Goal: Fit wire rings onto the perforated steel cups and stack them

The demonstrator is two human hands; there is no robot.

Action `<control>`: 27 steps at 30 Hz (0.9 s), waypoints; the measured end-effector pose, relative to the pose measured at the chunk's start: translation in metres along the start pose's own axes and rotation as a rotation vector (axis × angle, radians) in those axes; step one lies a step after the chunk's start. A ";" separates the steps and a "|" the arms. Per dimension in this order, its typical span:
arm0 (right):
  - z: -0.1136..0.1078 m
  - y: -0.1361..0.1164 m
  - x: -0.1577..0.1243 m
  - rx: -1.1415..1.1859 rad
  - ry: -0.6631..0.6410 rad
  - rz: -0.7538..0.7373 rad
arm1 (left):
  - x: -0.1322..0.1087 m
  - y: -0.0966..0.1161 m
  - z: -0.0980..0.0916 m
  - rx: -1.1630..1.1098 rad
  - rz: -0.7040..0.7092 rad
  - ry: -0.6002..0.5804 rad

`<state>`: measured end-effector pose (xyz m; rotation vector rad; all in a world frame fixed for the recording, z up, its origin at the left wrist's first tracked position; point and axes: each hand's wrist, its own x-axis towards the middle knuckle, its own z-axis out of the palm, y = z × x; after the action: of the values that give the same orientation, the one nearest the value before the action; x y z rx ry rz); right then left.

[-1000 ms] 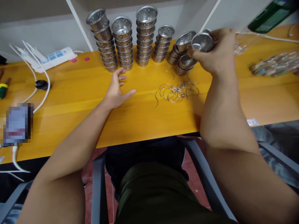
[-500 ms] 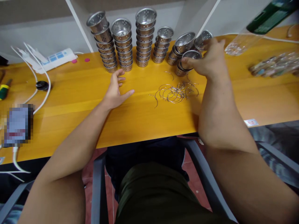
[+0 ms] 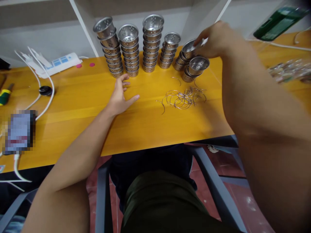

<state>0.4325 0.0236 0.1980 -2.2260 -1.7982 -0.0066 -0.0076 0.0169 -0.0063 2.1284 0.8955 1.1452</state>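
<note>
My right hand point(image 3: 212, 40) reaches to the back of the desk, its thumb and fingers closed at the rim of a perforated metal cup point(image 3: 189, 49). That cup leans on top of a short stack, and the fingers partly hide it. Just in front, another perforated cup point(image 3: 198, 66) tilts on a second short stack. My left hand point(image 3: 121, 95) rests on the desk with fingers apart, holding nothing, close to the base of a tall cup stack point(image 3: 128, 51). Between the hands lies a loose tangle of thin curved wires point(image 3: 181, 98).
More cup stacks point(image 3: 153, 42) stand along the back by the shelf. At left are a white power strip point(image 3: 63, 63), cables, a phone point(image 3: 19, 132) and a yellow-green tool point(image 3: 5, 95). A green-labelled bottle point(image 3: 279, 22) and clear-wrapped items point(image 3: 290, 69) are at right.
My right hand has moved left and up, from beside a separate cup to the rim of the leaning one. That separate cup no longer shows clearly. My left hand stays put.
</note>
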 end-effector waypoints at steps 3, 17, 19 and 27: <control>0.003 0.006 0.005 -0.055 -0.012 -0.027 | 0.000 0.003 0.001 -0.009 0.001 0.004; 0.032 0.009 0.001 0.069 0.194 -0.119 | 0.001 0.000 -0.001 0.007 -0.008 -0.009; 0.033 0.017 0.003 0.120 0.215 -0.115 | 0.000 0.000 -0.002 0.012 -0.011 -0.004; 0.039 0.018 -0.038 0.413 0.340 -0.734 | 0.001 0.018 0.001 0.003 0.045 -0.025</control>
<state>0.4347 -0.0081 0.1500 -1.1320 -2.0676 -0.1383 -0.0005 0.0062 0.0069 2.1706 0.8423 1.1371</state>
